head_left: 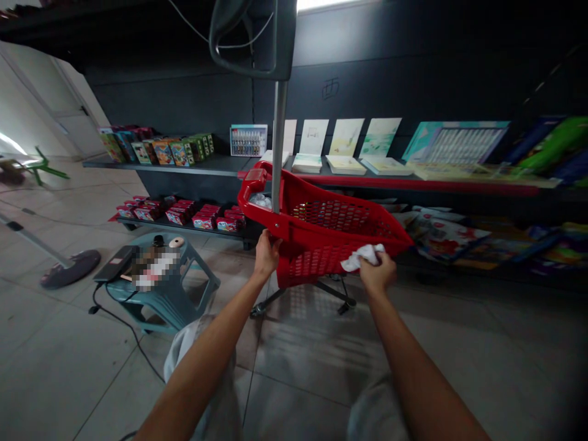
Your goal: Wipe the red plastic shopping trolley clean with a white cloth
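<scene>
A red plastic shopping basket (321, 236) on a wheeled frame stands in front of me, with a grey pole (278, 147) rising from its near left corner. My left hand (266, 252) is closed on the basket's near rim beside the pole. My right hand (377, 271) is clenched on a crumpled white cloth (362, 256) and presses it against the basket's outer side wall. Something white lies inside the basket at its far end.
A teal plastic stool (179, 288) at left carries a dark device, small items and a trailing cable. Dark shelves (206, 164) behind hold boxed toys, books and paint sets. A fan base (71, 268) lies on the tiled floor at left.
</scene>
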The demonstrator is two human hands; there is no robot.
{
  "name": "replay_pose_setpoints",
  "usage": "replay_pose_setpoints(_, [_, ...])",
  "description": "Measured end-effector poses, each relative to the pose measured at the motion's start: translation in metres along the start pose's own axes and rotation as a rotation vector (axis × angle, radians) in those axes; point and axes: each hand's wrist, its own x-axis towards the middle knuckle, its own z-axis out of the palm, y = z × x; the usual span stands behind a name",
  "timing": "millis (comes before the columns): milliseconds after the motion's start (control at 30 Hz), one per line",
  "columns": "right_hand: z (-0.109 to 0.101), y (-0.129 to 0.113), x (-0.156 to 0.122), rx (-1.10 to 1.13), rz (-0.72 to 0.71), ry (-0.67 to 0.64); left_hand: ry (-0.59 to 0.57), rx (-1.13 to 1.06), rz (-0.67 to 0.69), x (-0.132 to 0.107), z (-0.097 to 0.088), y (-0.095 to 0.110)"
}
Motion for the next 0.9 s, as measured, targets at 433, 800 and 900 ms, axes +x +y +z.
replay_pose_setpoints(433, [0.052, -0.123, -0.167, 0.317, -0.397, -0.559, 0.059, -0.004, -0.020, -0.007, 0.005, -0.002])
replay_pose_setpoints(800, [-0.017, -0.031, 0.025, 0.325, 0.169, 0.182, 0.100, -0.024, -0.036, 0.006, -0.003, -0.009])
replay_pose_setpoints(900, [-0.027, 0.002, 0.052, 0.335, 0.375, 0.394, 0.090, -0.009, -0.044, 0.005, -0.005, -0.007])
